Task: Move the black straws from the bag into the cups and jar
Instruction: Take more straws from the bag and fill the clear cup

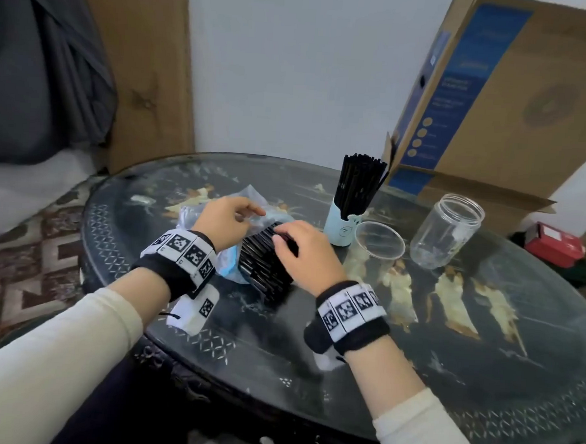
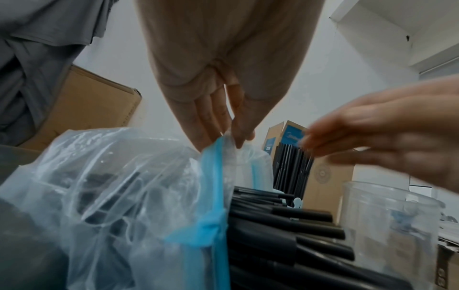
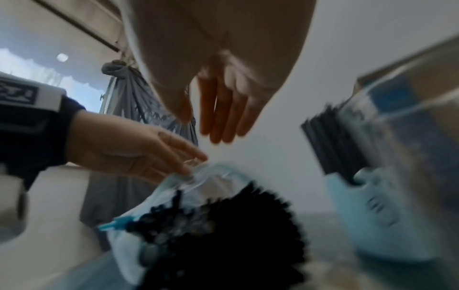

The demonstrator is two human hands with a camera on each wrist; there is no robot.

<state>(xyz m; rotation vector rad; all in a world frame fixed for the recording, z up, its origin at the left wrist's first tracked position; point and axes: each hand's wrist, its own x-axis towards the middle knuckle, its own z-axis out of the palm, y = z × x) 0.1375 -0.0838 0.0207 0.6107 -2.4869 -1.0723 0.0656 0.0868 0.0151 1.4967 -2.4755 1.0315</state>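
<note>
Lying mid-frame, black straws (image 1: pixel 265 261) pointing toward upper right, directly under right hand (image 1: pixel 303 253) hovering with straight fingers; left hand (image 1: pixel 228 223) pinching bag (image 2: pixel 119 196) mouth.

Bag (image 1: pixel 216 213) left of cups (image 1: pixel 379 242); jar (image 1: pixel 447 231) apparently rightmost on table (image 1: pixel 481 370).

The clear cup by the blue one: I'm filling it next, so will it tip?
Probably: the clear cup looks thin, empty and light. Tall straws fan out of the blue cup, so leaning weight might topple it.
</note>
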